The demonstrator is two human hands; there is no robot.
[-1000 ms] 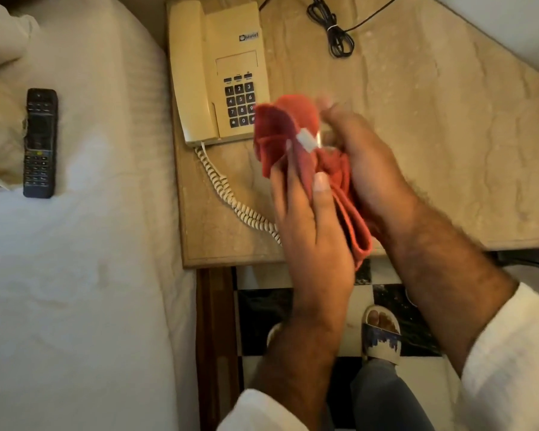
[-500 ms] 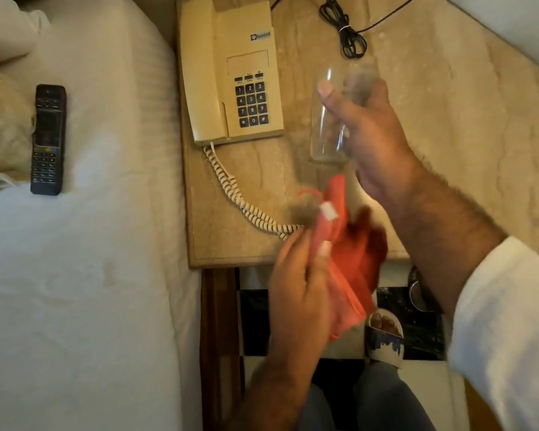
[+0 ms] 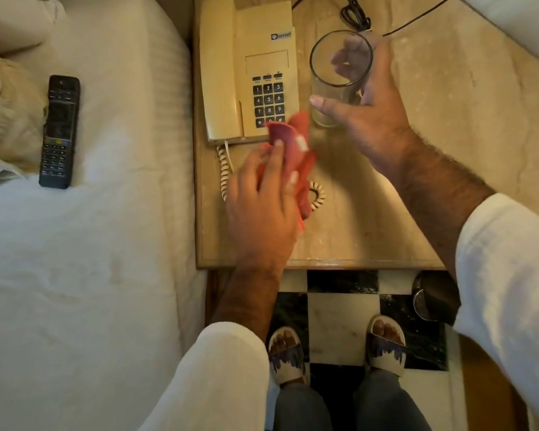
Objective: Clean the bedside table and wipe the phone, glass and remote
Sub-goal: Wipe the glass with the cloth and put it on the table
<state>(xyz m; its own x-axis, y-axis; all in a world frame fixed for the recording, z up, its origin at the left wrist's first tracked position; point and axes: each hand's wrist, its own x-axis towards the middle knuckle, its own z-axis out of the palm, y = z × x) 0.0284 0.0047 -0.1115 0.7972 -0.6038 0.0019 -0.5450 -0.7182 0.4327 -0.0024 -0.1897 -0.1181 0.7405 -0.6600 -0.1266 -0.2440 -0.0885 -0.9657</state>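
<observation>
My right hand (image 3: 371, 119) grips a clear empty glass (image 3: 333, 88), upright over the marble bedside table (image 3: 371, 231), just right of the phone. My left hand (image 3: 262, 206) holds a crumpled red cloth (image 3: 296, 147) above the table's front left, over the coiled cord (image 3: 318, 197). The beige desk phone (image 3: 246, 73) stands at the table's back left with its handset on the cradle. A black remote (image 3: 59, 132) lies on the white bed to the left, away from both hands.
The bed (image 3: 91, 275) borders the table's left side. A bundled black cable (image 3: 355, 14) lies at the table's back. A white wall or panel edge (image 3: 517, 35) runs along the right. Below the table's front edge are checkered floor tiles, my sandalled feet and a dark round object (image 3: 430, 300).
The cloth came off the glass. My right hand carried the glass up and back beside the phone, now upright; my left hand with the cloth dropped, then moved forward over the cord.
</observation>
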